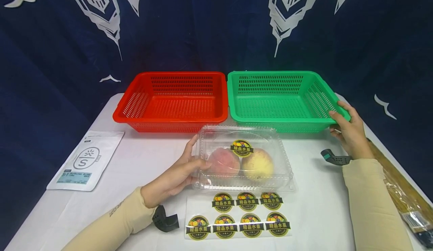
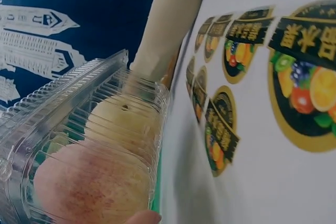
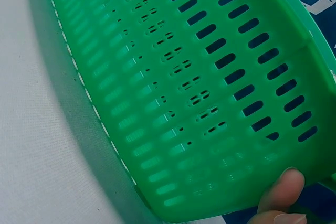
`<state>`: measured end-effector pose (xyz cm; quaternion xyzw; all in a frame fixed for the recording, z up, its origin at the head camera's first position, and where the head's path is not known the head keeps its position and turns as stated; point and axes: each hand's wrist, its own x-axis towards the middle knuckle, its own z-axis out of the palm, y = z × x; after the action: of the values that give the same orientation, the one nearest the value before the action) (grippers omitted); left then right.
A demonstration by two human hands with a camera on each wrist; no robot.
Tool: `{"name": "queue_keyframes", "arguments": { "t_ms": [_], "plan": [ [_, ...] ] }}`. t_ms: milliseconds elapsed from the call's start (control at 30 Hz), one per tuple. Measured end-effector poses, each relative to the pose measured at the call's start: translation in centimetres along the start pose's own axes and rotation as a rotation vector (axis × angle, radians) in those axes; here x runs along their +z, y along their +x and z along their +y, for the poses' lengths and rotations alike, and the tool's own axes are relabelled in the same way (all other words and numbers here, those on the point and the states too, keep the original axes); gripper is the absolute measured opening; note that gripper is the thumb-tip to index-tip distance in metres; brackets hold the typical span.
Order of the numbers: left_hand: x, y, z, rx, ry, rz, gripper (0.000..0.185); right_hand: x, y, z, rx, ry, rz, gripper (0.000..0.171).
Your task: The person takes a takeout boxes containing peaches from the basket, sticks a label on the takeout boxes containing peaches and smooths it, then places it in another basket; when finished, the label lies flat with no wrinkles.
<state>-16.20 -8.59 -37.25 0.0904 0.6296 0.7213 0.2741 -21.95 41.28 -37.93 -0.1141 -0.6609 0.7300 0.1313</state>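
My left hand point(image 1: 172, 177) fingers cup the clamshell point(image 1: 243, 159); my right hand point(image 1: 350, 130) pinches the green basket point(image 1: 280, 99) rim at 3 o'clock. I hold both steady.

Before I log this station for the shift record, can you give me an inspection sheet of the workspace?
Surface: white table.
Job's things: shut clear clamshell box, stickered lid, two peaches inside; sticker sheet, seven labels; green basket; red basket.
Clutter: white pouch at left; wooden brush at right edge.
Hands: left hand holds the box's left side; right hand grips the green basket's right rim.
Cables: nothing seen.
Surroundings: dark blue printed cloth.
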Motion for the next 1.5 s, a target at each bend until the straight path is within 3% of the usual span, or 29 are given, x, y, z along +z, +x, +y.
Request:
{"name": "queue_keyframes", "arguments": {
  "t_ms": [533,1100,1500],
  "plan": [
    [0.6,-1.8,2.8,0.118,0.032,-0.059,0.11,0.1,0.1,0.1,-0.004,-0.005,0.012,0.061],
    [1.0,-0.3,7.5,0.17,0.047,-0.077,0.102,-0.1,0.0,0.5,-0.042,0.005,-0.015,0.054],
    [1.4,0.8,9.6,0.183,0.003,-0.047,0.102,-0.2,0.0,0.6,-0.058,-0.001,-0.026,0.056]
  ]
}}
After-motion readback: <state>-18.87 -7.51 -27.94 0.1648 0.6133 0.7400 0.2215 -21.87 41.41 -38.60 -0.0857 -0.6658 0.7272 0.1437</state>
